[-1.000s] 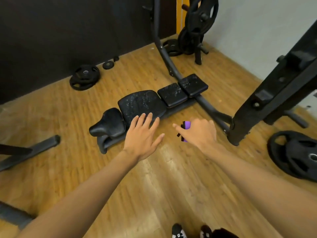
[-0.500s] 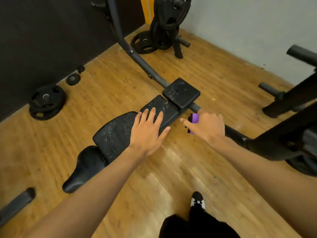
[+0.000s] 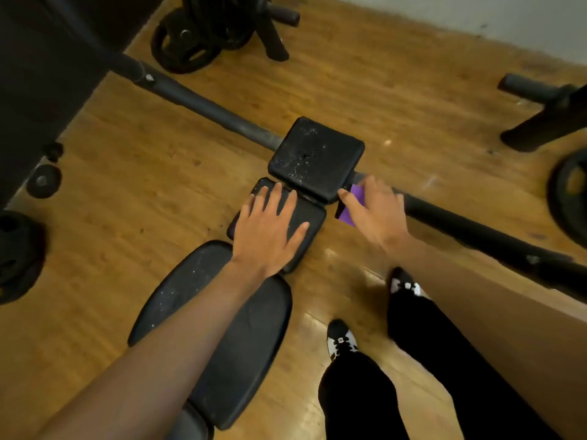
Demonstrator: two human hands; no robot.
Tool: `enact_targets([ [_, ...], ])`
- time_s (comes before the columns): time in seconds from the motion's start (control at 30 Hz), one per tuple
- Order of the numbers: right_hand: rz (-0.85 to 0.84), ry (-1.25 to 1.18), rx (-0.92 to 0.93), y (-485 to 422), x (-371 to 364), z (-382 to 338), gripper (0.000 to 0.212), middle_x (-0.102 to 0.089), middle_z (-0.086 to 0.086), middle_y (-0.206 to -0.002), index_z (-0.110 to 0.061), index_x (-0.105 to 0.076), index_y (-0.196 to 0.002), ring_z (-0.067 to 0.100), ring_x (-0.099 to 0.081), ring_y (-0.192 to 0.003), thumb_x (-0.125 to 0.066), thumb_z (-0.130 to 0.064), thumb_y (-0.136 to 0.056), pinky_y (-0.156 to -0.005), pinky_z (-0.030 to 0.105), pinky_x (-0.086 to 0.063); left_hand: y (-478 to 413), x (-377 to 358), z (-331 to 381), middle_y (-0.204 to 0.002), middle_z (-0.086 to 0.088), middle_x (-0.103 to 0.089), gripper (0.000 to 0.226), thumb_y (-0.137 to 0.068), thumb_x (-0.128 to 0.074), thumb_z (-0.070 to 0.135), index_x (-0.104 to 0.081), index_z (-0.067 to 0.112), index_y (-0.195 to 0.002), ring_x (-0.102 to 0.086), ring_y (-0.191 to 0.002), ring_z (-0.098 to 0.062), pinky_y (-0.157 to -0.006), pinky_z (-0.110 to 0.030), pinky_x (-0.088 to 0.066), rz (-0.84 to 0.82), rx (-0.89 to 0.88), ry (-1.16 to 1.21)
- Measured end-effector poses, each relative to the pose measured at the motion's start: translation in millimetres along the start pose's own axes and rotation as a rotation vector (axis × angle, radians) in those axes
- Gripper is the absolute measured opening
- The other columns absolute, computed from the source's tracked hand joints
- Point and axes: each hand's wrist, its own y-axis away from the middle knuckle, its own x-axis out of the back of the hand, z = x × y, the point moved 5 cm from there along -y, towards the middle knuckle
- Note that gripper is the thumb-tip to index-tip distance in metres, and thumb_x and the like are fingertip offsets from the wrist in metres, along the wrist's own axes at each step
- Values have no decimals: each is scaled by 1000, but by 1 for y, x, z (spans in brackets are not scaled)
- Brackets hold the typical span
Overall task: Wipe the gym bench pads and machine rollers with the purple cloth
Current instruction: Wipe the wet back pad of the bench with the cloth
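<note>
Head view, purple cloth [image 3: 357, 193] (steeply slanted), right hand [image 3: 376, 214] gripping

Left hand [image 3: 270, 230] on middle pad [image 3: 313, 217], cloth [image 3: 348, 215] beside.

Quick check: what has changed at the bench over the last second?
The person stepped in close. The left hand went forward and now lies flat, fingers spread, on the middle pad. The right hand carried the purple cloth forward to the near right corner of the end pad. Unchanged: its grip on the cloth, and the white specks on the end pad.
</note>
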Motion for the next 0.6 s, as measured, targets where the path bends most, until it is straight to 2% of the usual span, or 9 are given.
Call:
enact_targets([
  [0.13, 27, -85, -97, -50, -53, 28, 39, -59, 9, -124, -10, -53, -126, 30, -54, -121, -54, -41, -101, -106, 47, -34, -57, -48, 5, -169, -12, -28, 80, -100, -10, 67, -28, 20, -163, -29, -152, -36, -119, -51, -29, -56, -75, 22],
  [0.27, 99, -263, -197, -105, -111, 63, 27, -59, 7, -120, -12, -51, -120, 29, -55, -118, -56, -33, -102, -105, 46, -33, -112, -107, 12, -174, -8, -11, 83, -98, -7, 71, -16, 26, -166, -13, -159, -33, -126, -51, -19, -75, -148, 19],
  [0.37, 230, -413, -164, -139, -148, 82, 24, -56, 5, -120, -12, -51, -120, 26, -54, -117, -55, -29, -104, -100, 39, -32, -155, -147, 7, -175, -7, -4, 82, -99, -10, 73, -14, 27, -167, -7, -160, -33, -128, -50, -16, -50, -197, -19],
  [0.47, 406, -510, -136, -160, -182, 100, 30, -52, 9, -122, -9, -53, -126, 26, -50, -115, -51, -31, -106, -102, 44, -41, -187, -176, 4, -175, -7, 0, 82, -100, -15, 75, -14, 27, -167, -4, -161, -32, -129, -47, -8, 40, -262, -37],
  [0.53, 463, -572, -159, -173, -202, 109, 39, -49, 11, -133, -11, -54, -136, 27, -45, -122, -42, -36, -108, -107, 47, -40, -203, -191, 9, -175, -7, -3, 82, -100, -18, 74, -14, 27, -167, -4, -161, -31, -130, -47, -9, 96, -311, -40],
  [0.6, 436, -680, -176, -183, -218, 108, 45, -37, 7, -156, -24, -42, -153, 23, -33, -142, -36, -38, -111, -119, 39, -29, -215, -207, 16, -175, -7, -4, 83, -100, -19, 74, -15, 26, -167, -3, -161, -30, -130, -48, -10, 120, -359, -44],
])
